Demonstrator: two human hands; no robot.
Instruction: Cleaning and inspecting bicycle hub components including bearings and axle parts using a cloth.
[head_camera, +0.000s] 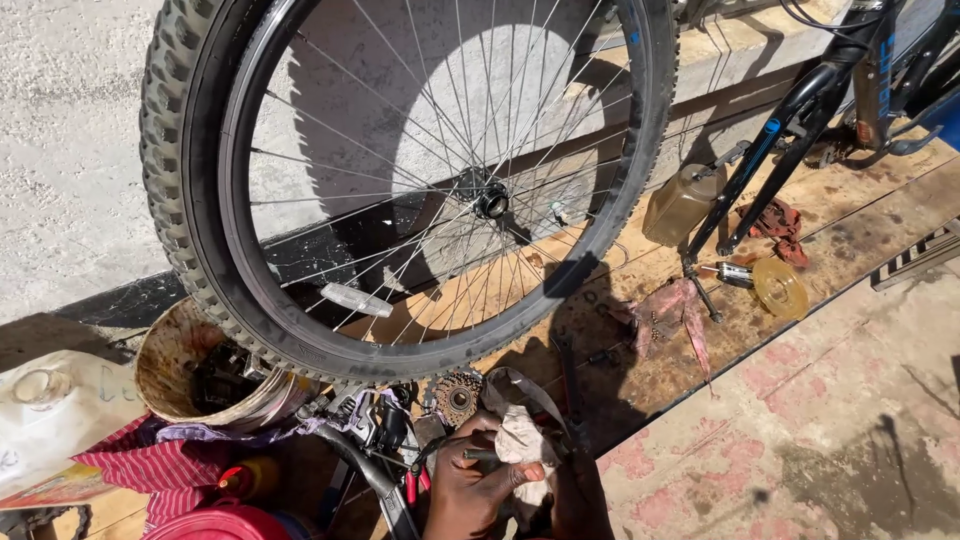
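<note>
Pinched in the left hand (470, 490) is a thin metal rod (482, 455), with a grubby rag (522, 440) bunched around its far end, low in the frame over the bench edge. Right hand (580, 495) sits in shadow under the rag, grip hard to tell. Just above lie a rusty sprocket cluster (456, 398) and red-handled pliers (412, 485), close to reach. Big knobby wheel (400, 180) leans on the wall, above a grimy parts bucket (200, 370).

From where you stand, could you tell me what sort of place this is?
Probably an outdoor bicycle repair spot. A spoked wheel stands on a worn wooden board, a bike frame leans nearby, and a sprocket lies among tools beside the hands wiping a metal rod with a rag.
</note>
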